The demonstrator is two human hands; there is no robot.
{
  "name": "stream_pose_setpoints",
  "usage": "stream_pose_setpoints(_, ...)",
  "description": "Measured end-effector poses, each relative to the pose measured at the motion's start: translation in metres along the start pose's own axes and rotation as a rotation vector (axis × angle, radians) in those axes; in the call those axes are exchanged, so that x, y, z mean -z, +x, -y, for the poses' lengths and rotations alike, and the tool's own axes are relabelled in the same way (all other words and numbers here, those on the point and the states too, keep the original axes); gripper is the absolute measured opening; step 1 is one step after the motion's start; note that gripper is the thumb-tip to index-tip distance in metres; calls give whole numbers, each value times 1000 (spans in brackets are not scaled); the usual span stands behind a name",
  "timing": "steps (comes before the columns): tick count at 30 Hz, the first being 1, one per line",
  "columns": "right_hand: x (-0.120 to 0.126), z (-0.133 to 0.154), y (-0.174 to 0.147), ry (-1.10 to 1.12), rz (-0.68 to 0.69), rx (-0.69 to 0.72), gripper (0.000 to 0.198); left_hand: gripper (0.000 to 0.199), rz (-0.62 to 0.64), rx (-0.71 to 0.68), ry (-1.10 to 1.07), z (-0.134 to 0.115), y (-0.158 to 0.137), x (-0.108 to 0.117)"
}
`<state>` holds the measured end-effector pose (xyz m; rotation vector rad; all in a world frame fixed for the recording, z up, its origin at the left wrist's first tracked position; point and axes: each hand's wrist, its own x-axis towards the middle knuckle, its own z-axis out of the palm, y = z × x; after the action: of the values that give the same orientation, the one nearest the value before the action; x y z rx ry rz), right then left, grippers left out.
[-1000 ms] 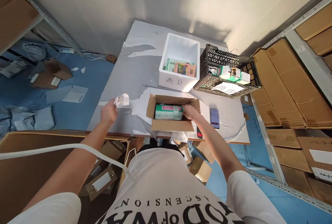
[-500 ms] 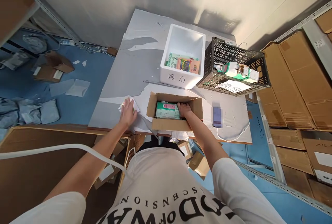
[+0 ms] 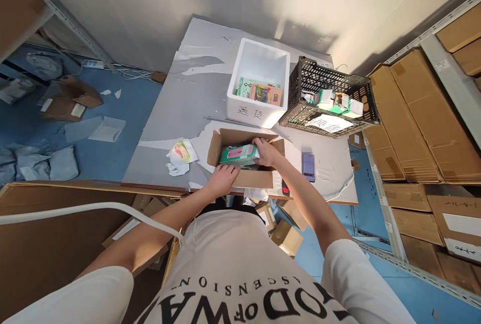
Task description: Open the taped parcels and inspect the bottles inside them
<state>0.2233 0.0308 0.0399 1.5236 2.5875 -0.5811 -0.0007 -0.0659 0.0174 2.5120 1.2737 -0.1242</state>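
An open cardboard box point(image 3: 253, 180) stands at the table's front edge with its flaps folded out. Inside it lies a green-and-white carton point(image 3: 236, 154) with a pink panel, tilted up at its right end. My right hand point(image 3: 266, 152) is closed around that end. At the box's front left, my left hand point(image 3: 224, 179) has its fingers curled over the rim, close to the carton; their tips are partly hidden. To the left, a crumpled printed paper point(image 3: 182, 151) rests on the table, with a torn white scrap point(image 3: 178, 169) below it.
Behind the box stand a white foam bin point(image 3: 259, 112) holding flat printed packs and a black plastic crate point(image 3: 291, 116) with small cartons. A phone point(image 3: 308, 168) with a white cable lies at right. A red-and-black object point(image 3: 285, 189) sits by the front edge.
My left hand has left the crumpled paper and moved right to the cardboard box's front rim. My right hand has taken hold of the green-and-white carton and raised its right end.
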Motion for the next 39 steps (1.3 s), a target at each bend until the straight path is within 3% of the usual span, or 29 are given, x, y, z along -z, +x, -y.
stream_pose_setpoints(5, -13, 17, -4, 237, -288, 62, 56, 69, -13, 14, 29, -3, -1, -1)
stream_pose_setpoints(8, -26, 33, -1, 214, -295, 76, 45, 70, -31, 14, 48, -5, -2, -1)
stream_pose_setpoints(12, -28, 44, -1, 159, -211, 55, 48, 85, -24, -55, -11, 2, -4, 3)
stream_pose_setpoints(16, -20, 41, -1, 158, -164, 35, 44, 49, 14, -80, -32, 13, -3, 6)
stream_pose_setpoints(19, -11, 39, 0, 165, -192, 53, 42, 37, -4, -36, 21, 16, 1, 3)
stream_pose_setpoints(22, 7, 37, -3, 163, -271, 129, 40, 34, -47, -11, 83, 17, 8, 1)
stream_pose_setpoints(25, 43, 35, -16, 156, -410, 186, 38, 32, -104, 4, 122, 22, 22, 1)
stream_pose_setpoints(29, 103, 32, -55, 158, -622, 225, 40, 33, -180, 25, 124, 38, 52, 6)
stream_pose_setpoints(32, 128, 29, -87, 156, -654, 235, 40, 35, -211, 56, 125, 53, 82, 12)
stream_pose_setpoints(35, 111, 24, -101, 170, -542, 226, 41, 34, -200, 79, 108, 67, 109, 20)
stream_pose_setpoints(39, 41, 19, -85, 128, -292, 157, 44, 37, -211, 73, 76, 77, 124, 25)
